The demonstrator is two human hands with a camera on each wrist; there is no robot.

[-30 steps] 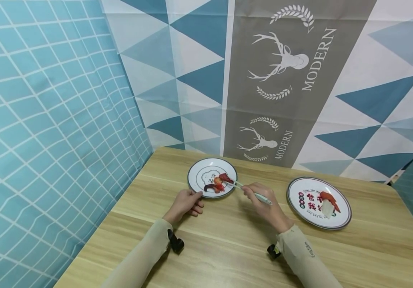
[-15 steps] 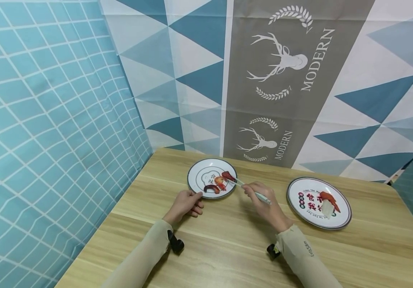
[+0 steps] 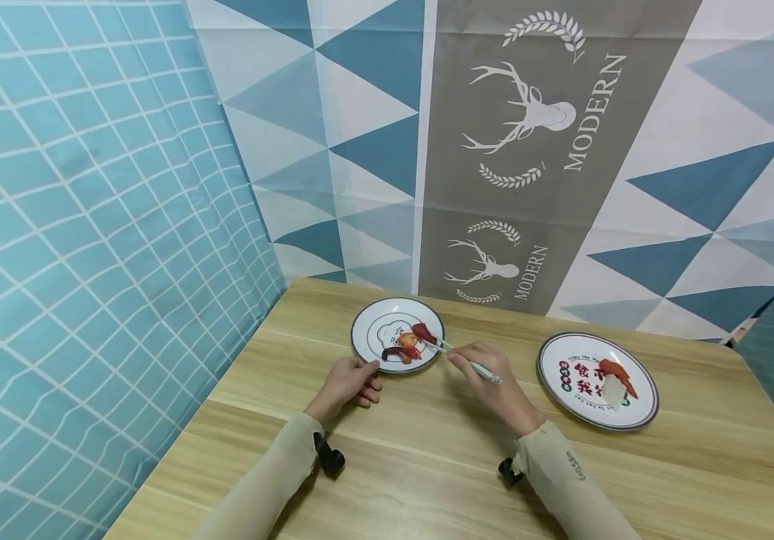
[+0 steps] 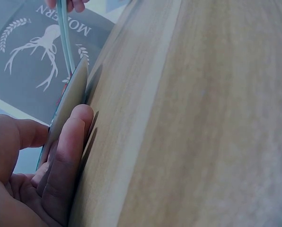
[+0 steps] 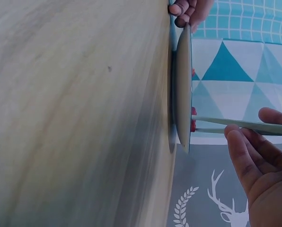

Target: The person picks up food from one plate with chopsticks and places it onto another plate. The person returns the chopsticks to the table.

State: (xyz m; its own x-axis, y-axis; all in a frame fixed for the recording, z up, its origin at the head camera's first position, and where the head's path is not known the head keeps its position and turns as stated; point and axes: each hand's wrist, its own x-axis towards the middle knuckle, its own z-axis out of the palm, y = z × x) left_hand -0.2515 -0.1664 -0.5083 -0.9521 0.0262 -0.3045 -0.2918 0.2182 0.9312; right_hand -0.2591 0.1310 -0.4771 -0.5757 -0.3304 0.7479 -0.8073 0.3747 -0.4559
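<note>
My left hand [image 3: 349,382] pinches the near rim of a small white plate [image 3: 370,322] with a dark edge. In the left wrist view its thumb [image 4: 33,134] lies on top and its fingers are beneath the rim. Three pieces of food sit towards the plate's right and near side: a dark red piece [image 3: 422,331], an orange-red shrimp [image 3: 408,341] and a dark curved piece [image 3: 395,351]. My right hand [image 3: 495,382] holds a pair of pale green chopsticks [image 5: 245,124], their tips spread apart at the dark red piece.
To the right stands a larger white plate [image 3: 576,409] with red lettering. It bears an orange-red piece of food [image 3: 619,375] and a pale translucent piece [image 3: 613,391]. Behind the wooden table [image 3: 414,465] hangs a patterned cloth [image 3: 373,150]; a blue checked cloth [image 3: 103,225] hangs at left.
The dark red piece shifted slightly right, then back left towards the shrimp, with the chopstick tips following. My right hand has moved slightly left; my left hand keeps its place at the rim.
</note>
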